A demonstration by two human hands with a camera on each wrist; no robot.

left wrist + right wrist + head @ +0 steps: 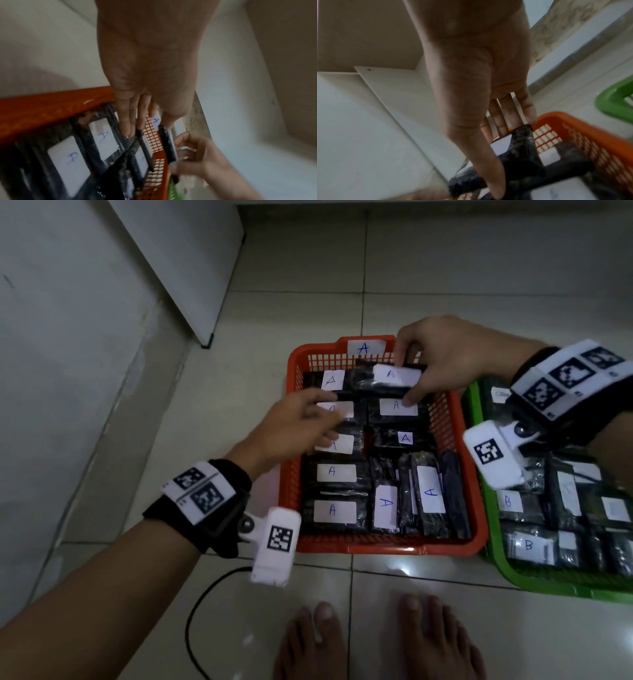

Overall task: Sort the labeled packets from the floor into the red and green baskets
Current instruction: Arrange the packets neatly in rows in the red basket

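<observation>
A red basket (pixel 445 547) on the tiled floor holds several black packets with white "A" labels. My right hand (pixel 442 361) grips one such "A" packet (pixel 390 380) between thumb and fingers, just over the basket's far end; the right wrist view shows the same packet (pixel 522 148) held above the red basket (pixel 583 128). My left hand (pixel 301 422) hovers with straight fingers over the packets at the basket's left side, its fingers (pixel 127 121) reaching past the rim (pixel 51 102). A green basket (pixel 548 580) at the right holds "B" packets (pixel 527 544).
A white cabinet (pixel 185 261) stands at the back left beside a grey wall. A black cable (pixel 198 611) loops on the floor near my bare feet (pixel 376 642). Bare tile lies beyond the baskets.
</observation>
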